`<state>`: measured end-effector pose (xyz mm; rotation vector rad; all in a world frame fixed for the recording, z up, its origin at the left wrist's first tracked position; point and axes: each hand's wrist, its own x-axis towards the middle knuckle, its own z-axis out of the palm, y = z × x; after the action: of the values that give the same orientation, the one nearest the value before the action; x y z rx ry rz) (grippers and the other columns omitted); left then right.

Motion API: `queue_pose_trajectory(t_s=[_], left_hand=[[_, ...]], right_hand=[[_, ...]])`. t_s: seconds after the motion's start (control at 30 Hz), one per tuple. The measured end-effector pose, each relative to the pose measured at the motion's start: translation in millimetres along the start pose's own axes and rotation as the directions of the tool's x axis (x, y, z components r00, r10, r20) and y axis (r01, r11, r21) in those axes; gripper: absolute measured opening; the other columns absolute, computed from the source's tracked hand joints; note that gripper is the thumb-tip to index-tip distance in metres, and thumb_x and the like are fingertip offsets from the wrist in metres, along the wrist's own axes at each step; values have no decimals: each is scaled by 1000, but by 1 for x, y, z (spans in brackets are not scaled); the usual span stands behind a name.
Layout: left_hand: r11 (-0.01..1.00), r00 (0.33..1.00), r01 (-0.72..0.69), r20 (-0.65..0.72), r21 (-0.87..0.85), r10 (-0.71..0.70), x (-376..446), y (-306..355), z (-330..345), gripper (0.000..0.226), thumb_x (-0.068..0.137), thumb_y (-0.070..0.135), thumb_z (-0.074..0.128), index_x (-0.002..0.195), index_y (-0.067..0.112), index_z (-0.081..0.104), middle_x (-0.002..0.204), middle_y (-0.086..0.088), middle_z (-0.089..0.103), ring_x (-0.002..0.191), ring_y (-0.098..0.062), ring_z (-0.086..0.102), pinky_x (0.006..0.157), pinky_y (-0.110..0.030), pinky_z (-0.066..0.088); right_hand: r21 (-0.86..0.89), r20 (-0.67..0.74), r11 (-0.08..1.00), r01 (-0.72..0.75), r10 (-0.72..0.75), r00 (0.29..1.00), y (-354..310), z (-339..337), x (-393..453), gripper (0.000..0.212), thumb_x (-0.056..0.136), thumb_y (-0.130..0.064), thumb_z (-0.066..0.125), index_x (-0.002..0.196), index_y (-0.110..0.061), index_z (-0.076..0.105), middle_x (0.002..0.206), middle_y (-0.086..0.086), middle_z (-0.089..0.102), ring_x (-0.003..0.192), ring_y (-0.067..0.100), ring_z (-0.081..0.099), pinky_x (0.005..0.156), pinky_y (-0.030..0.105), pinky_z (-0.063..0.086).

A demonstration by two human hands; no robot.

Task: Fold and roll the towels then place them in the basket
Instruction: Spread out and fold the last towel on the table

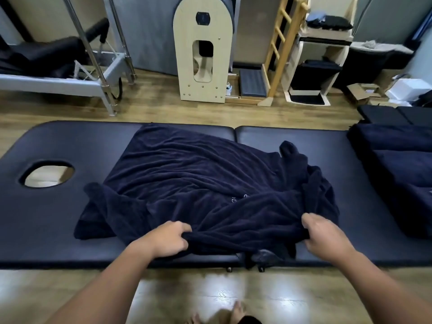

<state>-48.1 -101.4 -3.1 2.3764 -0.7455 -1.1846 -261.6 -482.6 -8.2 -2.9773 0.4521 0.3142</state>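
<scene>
A large dark navy towel (pixel 198 178) lies crumpled and partly spread across the black padded massage table (pixel 70 218). Its right side is bunched in folds, and a corner hangs over the table's near edge. My left hand (pixel 169 238) grips the towel's near edge, fingers curled into the cloth. My right hand (pixel 323 232) grips the same edge further right, pinching a fold. No basket is in view.
A stack of folded dark towels (pixel 397 164) sits at the table's right end. The table has an oval face hole (pixel 48 175) at the left. Behind stand a wooden barrel frame (pixel 203 57), a ladder (pixel 280 50), shelves and a reformer (pixel 58 73). Wooden floor lies below.
</scene>
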Motion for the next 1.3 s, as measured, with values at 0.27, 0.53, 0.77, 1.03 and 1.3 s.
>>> queue_pose_trajectory(t_s=[0.27, 0.53, 0.77, 1.03, 1.3], left_hand=[[990, 993, 114, 54, -81, -109, -36, 17, 72, 16, 77, 23, 59, 88, 25, 69, 79, 2, 69, 71, -17, 61, 64, -31, 43], [971, 967, 227, 134, -70, -216, -73, 32, 170, 6, 81, 24, 59, 84, 25, 65, 81, 2, 66, 73, -16, 59, 64, -31, 41], [976, 984, 175, -10, 125, -176, -86, 39, 186, 42, 84, 41, 69, 123, 26, 62, 110, 9, 60, 107, -13, 59, 91, -27, 49], [969, 966, 88, -258, 232, -27, -59, 59, 138, 35, 94, 31, 61, 127, 20, 64, 123, 0, 57, 116, -20, 57, 100, -30, 46], [969, 947, 86, -321, 231, -7, 12, 50, 68, 23, 97, 24, 53, 117, 19, 64, 119, 4, 53, 110, -19, 55, 96, -32, 48]], right_hand=[[-88, 427, 989, -117, 143, 893, 16, 34, -62, 51, 83, -9, 47, 130, -29, 51, 120, 1, 62, 106, 25, 63, 80, 35, 54], [-140, 486, 990, -18, 84, 870, 51, 62, -128, 39, 77, -12, 51, 107, -35, 59, 109, -5, 60, 99, 20, 65, 80, 38, 57], [-45, 629, 999, 0, 29, 777, 49, 65, -150, 62, 72, -60, 68, 125, -29, 58, 124, -1, 63, 112, 22, 62, 90, 36, 54], [23, 290, 1000, 1, -8, 957, 22, 25, -95, 48, 89, -47, 58, 135, -32, 54, 133, -2, 53, 123, 27, 53, 95, 44, 48], [116, 183, 988, -100, 78, 980, 2, -3, 10, 55, 93, -46, 61, 143, -27, 50, 146, -1, 44, 127, 29, 49, 100, 46, 49]])
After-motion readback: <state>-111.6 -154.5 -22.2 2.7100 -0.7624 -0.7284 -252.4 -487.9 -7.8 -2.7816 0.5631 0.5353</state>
